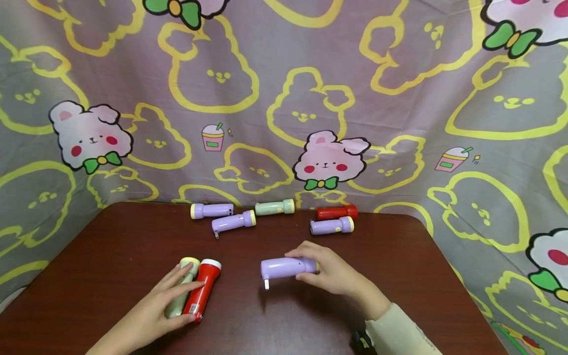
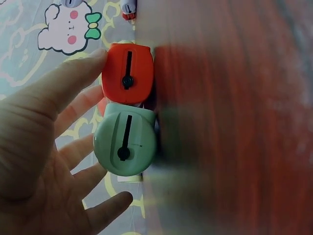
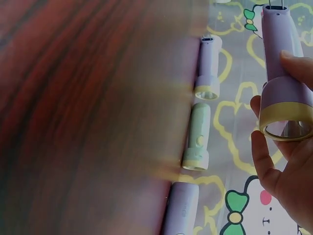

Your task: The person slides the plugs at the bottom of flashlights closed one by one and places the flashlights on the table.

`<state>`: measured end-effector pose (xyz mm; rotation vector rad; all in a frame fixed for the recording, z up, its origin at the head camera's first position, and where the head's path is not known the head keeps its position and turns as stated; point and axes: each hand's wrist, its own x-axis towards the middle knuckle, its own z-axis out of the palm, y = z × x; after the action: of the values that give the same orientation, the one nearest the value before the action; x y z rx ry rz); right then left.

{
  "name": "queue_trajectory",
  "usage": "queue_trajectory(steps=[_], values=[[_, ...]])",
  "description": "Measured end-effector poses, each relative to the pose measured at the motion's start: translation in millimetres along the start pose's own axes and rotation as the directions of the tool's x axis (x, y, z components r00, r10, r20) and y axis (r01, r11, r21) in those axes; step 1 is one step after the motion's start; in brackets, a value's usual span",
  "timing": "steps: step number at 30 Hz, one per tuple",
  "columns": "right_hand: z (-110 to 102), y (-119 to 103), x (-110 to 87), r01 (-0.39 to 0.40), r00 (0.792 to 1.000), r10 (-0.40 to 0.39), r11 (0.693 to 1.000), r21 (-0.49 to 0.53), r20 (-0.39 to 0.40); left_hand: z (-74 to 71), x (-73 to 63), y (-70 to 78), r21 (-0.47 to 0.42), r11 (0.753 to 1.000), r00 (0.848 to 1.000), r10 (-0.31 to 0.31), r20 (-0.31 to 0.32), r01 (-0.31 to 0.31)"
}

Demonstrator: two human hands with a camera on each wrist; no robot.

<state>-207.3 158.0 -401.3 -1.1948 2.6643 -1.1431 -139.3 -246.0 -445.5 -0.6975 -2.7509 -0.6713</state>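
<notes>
My right hand (image 1: pixel 335 271) grips a purple flashlight (image 1: pixel 281 267) by its yellow-rimmed head, holding it level over the table. Metal plug prongs (image 1: pixel 266 284) stick out at its tail. The right wrist view shows this flashlight (image 3: pixel 283 63) with its lens toward the camera and the thumb along its body. At the left, my left hand (image 1: pixel 155 308) rests with extended fingers across a green flashlight (image 1: pixel 178 298) and a red flashlight (image 1: pixel 205 286) lying side by side. In the left wrist view its thumb touches the red flashlight (image 2: pixel 128 68), beside the green flashlight's tail (image 2: pixel 125 139).
Along the table's back edge lie purple flashlights (image 1: pixel 215 210), one with prongs out (image 1: pixel 232 221), a green flashlight (image 1: pixel 275 207), a red flashlight (image 1: pixel 336 212) and another purple flashlight (image 1: pixel 331 226). Behind the brown table (image 1: pixel 239 315) hangs a patterned curtain (image 1: pixel 390 113). A small dark object (image 1: pixel 361 340) sits near the right sleeve.
</notes>
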Motion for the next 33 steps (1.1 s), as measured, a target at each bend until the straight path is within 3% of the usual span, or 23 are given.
queue_trajectory(steps=[12, 17, 20, 25, 33], values=[[6.4, -2.3, -7.8, 0.08, 0.996, -0.08, 0.997, -0.021, -0.029, -5.7, 6.1, 11.0, -0.036, 0.999, 1.0, 0.016, 0.001, -0.016], [9.2, -4.3, -9.5, 0.072, 0.997, -0.073, 0.997, -0.014, -0.021, -8.8, 10.2, 20.3, -0.024, 0.999, 0.999, 0.029, -0.014, -0.029], [10.9, -5.0, -10.3, 0.06, 0.998, -0.06, 0.998, -0.005, -0.015, -8.1, 13.2, 24.7, 0.002, 0.997, 0.995, 0.076, -0.062, -0.076], [13.8, -4.7, -10.8, 0.052, 0.999, -0.052, 0.999, 0.007, -0.01, -3.6, 18.8, 30.6, -0.051, 0.983, 0.976, 0.17, -0.134, -0.178], [16.4, -7.2, -9.1, 0.071, 0.997, -0.071, 0.998, 0.001, 0.005, 8.1, 31.5, 45.3, -0.125, 0.979, 0.981, 0.145, -0.125, -0.161]])
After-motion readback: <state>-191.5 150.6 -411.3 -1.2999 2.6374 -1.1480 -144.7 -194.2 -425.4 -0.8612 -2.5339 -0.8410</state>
